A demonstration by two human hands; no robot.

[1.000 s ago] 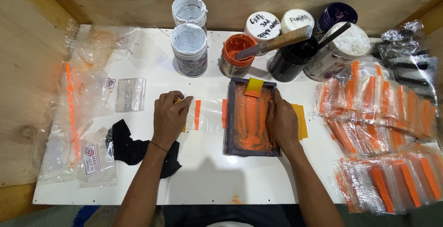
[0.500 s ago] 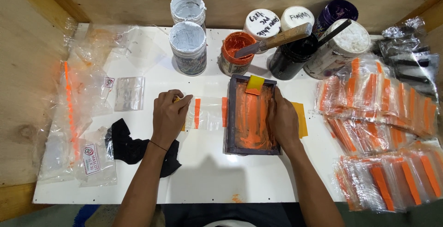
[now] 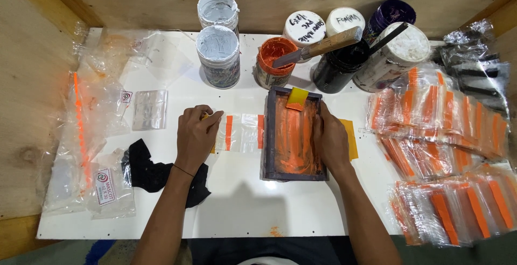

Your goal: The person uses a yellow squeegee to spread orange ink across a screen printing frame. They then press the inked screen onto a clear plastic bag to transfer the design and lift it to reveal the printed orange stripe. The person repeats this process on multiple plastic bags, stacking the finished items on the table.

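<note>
Head view: only the one camera, looking straight down at a white tabletop (image 3: 242,200).
Left hand (image 3: 196,136): centre-left of the frame, fingers curled in, pinching the left edge of a small clear plastic bag with orange stripes (image 3: 239,133). The bag lies flat on the white top, its right end touching the frame.
Right hand (image 3: 329,141): just right of centre, palm down and fingers close together, pressing on the right side of a dark rectangular printing frame smeared with orange ink (image 3: 293,136).
Squeegee: a small yellow-orange scraper (image 3: 297,99) sits at the top end of that frame.
Under the frame: a yellow sheet (image 3: 349,138) pokes out on the right.
Upper middle: an open tub of orange ink (image 3: 274,60) with a wooden-handled spatula (image 3: 323,47) across it, two grey-white tubs (image 3: 218,55) to its left.
Right side: big heaps of printed clear bags with orange stripes (image 3: 441,152).
Left side: loose clear bags (image 3: 97,109), and a black rag (image 3: 153,171) just below the left wrist.
</note>
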